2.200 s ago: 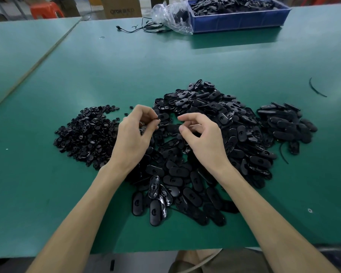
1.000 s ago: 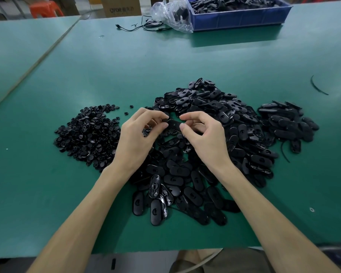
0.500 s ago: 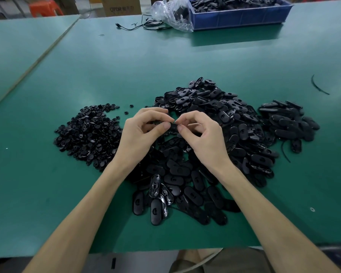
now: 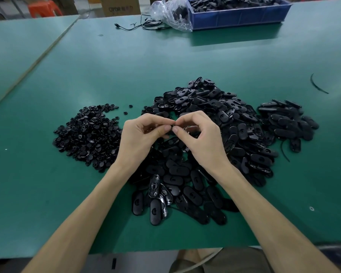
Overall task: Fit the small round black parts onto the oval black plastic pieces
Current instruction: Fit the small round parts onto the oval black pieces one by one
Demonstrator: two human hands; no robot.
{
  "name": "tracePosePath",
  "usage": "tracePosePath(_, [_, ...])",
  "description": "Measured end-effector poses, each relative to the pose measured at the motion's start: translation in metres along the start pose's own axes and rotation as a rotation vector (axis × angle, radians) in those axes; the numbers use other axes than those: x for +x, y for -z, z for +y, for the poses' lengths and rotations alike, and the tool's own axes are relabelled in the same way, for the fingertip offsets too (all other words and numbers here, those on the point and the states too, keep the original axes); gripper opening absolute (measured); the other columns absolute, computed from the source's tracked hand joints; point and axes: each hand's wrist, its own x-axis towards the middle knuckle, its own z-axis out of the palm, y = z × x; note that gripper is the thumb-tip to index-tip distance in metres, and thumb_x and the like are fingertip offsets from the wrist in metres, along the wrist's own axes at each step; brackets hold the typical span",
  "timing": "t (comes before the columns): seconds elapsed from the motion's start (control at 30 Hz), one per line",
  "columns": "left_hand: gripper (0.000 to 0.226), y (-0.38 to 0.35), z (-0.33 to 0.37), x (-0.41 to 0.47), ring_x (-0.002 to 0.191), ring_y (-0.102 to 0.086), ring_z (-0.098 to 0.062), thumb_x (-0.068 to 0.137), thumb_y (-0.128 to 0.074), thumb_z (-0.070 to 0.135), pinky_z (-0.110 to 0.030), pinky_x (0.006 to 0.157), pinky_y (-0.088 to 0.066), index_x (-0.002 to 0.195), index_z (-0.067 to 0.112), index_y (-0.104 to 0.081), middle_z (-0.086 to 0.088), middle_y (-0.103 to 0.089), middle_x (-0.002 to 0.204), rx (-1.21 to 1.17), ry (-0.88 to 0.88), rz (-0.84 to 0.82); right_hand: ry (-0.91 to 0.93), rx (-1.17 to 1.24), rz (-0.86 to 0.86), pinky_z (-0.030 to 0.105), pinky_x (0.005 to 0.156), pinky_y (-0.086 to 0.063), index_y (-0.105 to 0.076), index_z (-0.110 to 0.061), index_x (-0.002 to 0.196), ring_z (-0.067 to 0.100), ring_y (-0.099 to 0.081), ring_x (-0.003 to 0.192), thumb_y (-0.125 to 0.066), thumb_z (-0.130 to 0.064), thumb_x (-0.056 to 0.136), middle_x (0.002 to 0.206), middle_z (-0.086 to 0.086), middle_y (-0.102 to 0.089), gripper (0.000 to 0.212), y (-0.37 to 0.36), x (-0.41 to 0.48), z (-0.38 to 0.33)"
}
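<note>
A big heap of oval black plastic pieces (image 4: 209,123) covers the middle of the green table (image 4: 146,62). To its left lies a pile of small round black parts (image 4: 89,134). A smaller separate heap of oval pieces (image 4: 285,123) sits on the right. My left hand (image 4: 140,138) and my right hand (image 4: 201,138) meet above the big heap, fingertips pinched together on one oval black piece (image 4: 173,128), mostly hidden by the fingers. Whether a round part is between the fingers cannot be made out.
A blue bin (image 4: 238,14) of black parts and a clear plastic bag (image 4: 169,12) stand at the table's far edge, beside a thin black cable (image 4: 140,26). A curved black strip (image 4: 317,85) lies far right. A second green table (image 4: 18,42) adjoins on the left.
My hands came closer together and lifted slightly; the fingertips, apart at first, now touch around the small black piece. The heaps have not moved.
</note>
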Motion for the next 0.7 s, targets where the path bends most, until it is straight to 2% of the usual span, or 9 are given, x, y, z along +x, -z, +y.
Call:
tracePosePath(0.07, [0.013, 0.0001, -0.0007, -0.0002, 0.081, -0.074, -0.020, 0.088, -0.077, 0.000, -0.023, 0.077, -0.058, 0.101, 0.003, -0.079, -0.008, -0.079, 0.093, 0.003, -0.005, -0.009, 0.004, -0.014, 0.002, 0.020, 0.087, -0.053, -0.075, -0.015, 0.099, 0.008, -0.067, 0.096, -0.078, -0.012, 0.093, 0.104, -0.006, -0.068, 0.007, -0.0002, 0.0001, 0.0004])
tracePosePath(0.17, [0.013, 0.0013, -0.0021, 0.0000, 0.084, -0.074, -0.023, 0.088, -0.076, -0.002, -0.026, 0.079, -0.059, 0.101, 0.002, -0.078, -0.012, -0.077, 0.094, -0.025, -0.006, -0.019, 0.009, -0.035, -0.007, 0.021, 0.085, -0.054, -0.076, -0.014, 0.099, 0.009, -0.066, 0.097, -0.078, -0.013, 0.093, 0.103, -0.006, -0.068, 0.007, -0.0008, 0.0000, 0.0005])
tracePosePath(0.3, [0.015, 0.0025, -0.0023, 0.0005, 0.091, -0.070, -0.037, 0.088, -0.076, -0.002, -0.038, 0.085, -0.060, 0.102, 0.002, -0.078, -0.019, -0.073, 0.102, -0.007, -0.026, -0.034, 0.005, -0.035, -0.006, 0.022, 0.085, -0.054, -0.077, -0.013, 0.098, 0.010, -0.066, 0.097, -0.078, -0.012, 0.093, 0.103, -0.005, -0.068, 0.005, -0.0003, -0.0001, 0.0006])
tracePosePath(0.37, [0.015, 0.0026, -0.0021, 0.0006, 0.094, -0.070, -0.037, 0.088, -0.076, -0.001, -0.041, 0.087, -0.060, 0.103, 0.001, -0.078, -0.019, -0.073, 0.104, 0.000, -0.029, -0.034, 0.001, -0.032, -0.009, 0.023, 0.085, -0.054, -0.077, -0.013, 0.098, 0.010, -0.066, 0.098, -0.078, -0.013, 0.093, 0.103, -0.005, -0.068, 0.005, -0.0004, -0.0004, 0.0005])
tracePosePath(0.47, [0.015, 0.0021, -0.0018, 0.0008, 0.096, -0.072, -0.032, 0.088, -0.076, -0.002, -0.038, 0.087, -0.060, 0.103, 0.001, -0.079, -0.018, -0.073, 0.105, 0.000, -0.017, -0.022, 0.016, -0.039, -0.004, 0.021, 0.083, -0.053, -0.077, -0.014, 0.097, 0.010, -0.066, 0.097, -0.079, -0.015, 0.093, 0.103, -0.005, -0.068, 0.005, -0.0009, -0.0005, 0.0010])
tracePosePath(0.6, [0.016, 0.0014, -0.0018, 0.0015, 0.091, -0.073, -0.023, 0.085, -0.077, -0.002, -0.025, 0.081, -0.058, 0.100, 0.002, -0.080, -0.015, -0.074, 0.102, -0.025, 0.008, -0.001, 0.056, -0.071, 0.006, 0.016, 0.081, -0.049, -0.076, -0.014, 0.094, 0.008, -0.064, 0.093, -0.081, -0.014, 0.091, 0.101, -0.005, -0.066, 0.006, -0.0020, -0.0010, 0.0026])
tracePosePath(0.7, [0.017, 0.0018, -0.0020, 0.0020, 0.091, -0.073, -0.021, 0.083, -0.078, -0.003, -0.023, 0.080, -0.058, 0.099, 0.002, -0.080, -0.014, -0.075, 0.100, -0.026, 0.022, 0.011, 0.089, -0.086, 0.014, 0.016, 0.081, -0.049, -0.075, -0.014, 0.093, 0.008, -0.064, 0.093, -0.081, -0.013, 0.091, 0.100, -0.006, -0.065, 0.007, -0.0028, -0.0011, 0.0036])
